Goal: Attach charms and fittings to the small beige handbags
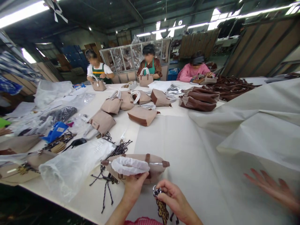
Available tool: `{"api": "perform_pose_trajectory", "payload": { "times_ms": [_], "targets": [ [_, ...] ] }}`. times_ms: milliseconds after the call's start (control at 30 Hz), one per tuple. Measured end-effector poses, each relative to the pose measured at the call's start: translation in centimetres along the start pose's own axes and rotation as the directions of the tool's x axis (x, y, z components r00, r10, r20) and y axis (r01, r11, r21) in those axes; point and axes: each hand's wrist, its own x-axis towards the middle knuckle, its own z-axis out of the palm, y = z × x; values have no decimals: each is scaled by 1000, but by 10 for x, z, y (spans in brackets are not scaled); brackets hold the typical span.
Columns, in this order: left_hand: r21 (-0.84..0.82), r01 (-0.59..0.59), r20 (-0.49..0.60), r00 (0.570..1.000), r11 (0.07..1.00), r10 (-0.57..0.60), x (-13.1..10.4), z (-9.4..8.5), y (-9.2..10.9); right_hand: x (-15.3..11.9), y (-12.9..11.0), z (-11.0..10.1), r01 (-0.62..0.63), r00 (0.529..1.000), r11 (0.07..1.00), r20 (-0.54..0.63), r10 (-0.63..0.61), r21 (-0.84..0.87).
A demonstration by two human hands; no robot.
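A beige handbag with brown trim and a zip along its top stands on the table just ahead of me. Its handles are wrapped in white material, and my left hand grips them at the near side, some fingers hidden. In my right hand, thumb and fingers pinch the metal ring of a leopard-print charm that hangs down, close to the bag's near right side. Black-and-white cords with charms lie left of the bag.
Several similar handbags sit farther up the table. Plastic bags and a blue holder lie left. Brown bags and straps are at the back right. Another person's open hand reaches in at right; several people work opposite.
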Motion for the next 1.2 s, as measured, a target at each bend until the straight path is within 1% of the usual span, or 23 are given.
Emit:
{"api": "perform_pose_trajectory", "payload": {
  "times_ms": [67, 100, 133, 167, 267, 333, 400, 500, 633, 700, 767, 867, 1033, 1133, 1200],
  "targets": [
    [-121, -18, -13, 1000, 993, 17, 2, -5, 4, 4, -4, -2, -10, 1000, 1000, 19, 10, -1],
    [-156, -36, -20, 999, 987, 34, 3, -8, 6, 7, -6, -3, -8, 999, 1000, 31, 7, 5],
    [-157, -54, -20, 998, 986, 51, 4, -12, 9, 11, -9, -4, -2, 999, 1000, 49, 2, 12],
    [-129, -68, -9, 998, 989, 67, 4, -17, 11, 15, -11, -5, 5, 997, 1000, 71, -6, 15],
    [31, -81, 75, 994, 996, 79, 5, -25, 15, 31, -17, -6, 6, 989, 1000, 147, -8, 12],
    [109, -70, 77, 995, 992, 62, 6, -26, 14, 42, -18, -4, -16, 979, 1000, 204, 12, 18],
    [132, -49, 57, 998, 990, 42, 8, -26, 11, 51, -20, -1, -39, 966, 999, 256, 32, 23],
    [76, -27, 43, 999, 997, 24, 9, -27, 9, 58, -25, 3, -48, 956, 999, 288, 49, -12],
    [-59, 40, 99, 995, 997, -34, 6, -29, 7, 60, -36, 8, -70, 940, 993, 327, 99, -99],
    [-95, 44, 96, 995, 995, -35, 4, -28, 4, 62, -40, 11, -68, 930, 986, 347, 118, -151],
    [-107, 34, 72, 997, 994, -26, 3, -26, -1, 65, -43, 14, -70, 926, 980, 354, 133, -184],
    [-150, 42, 60, 998, 988, -34, 1, -22, -5, 70, -39, 18, -109, 923, 973, 344, 175, -202],
    [-214, 55, 51, 998, 975, -45, -3, -19, -4, 68, -24, 21, -134, 946, 976, 271, 178, -173],
    [-210, 23, 1, 1000, 977, -23, -6, -19, -4, 64, -22, 25, -152, 954, 972, 231, 192, -177],
    [-160, -20, -50, 999, 987, 12, -8, -20, -4, 61, -23, 29, -173, 957, 970, 204, 207, -171]
  ]
}}
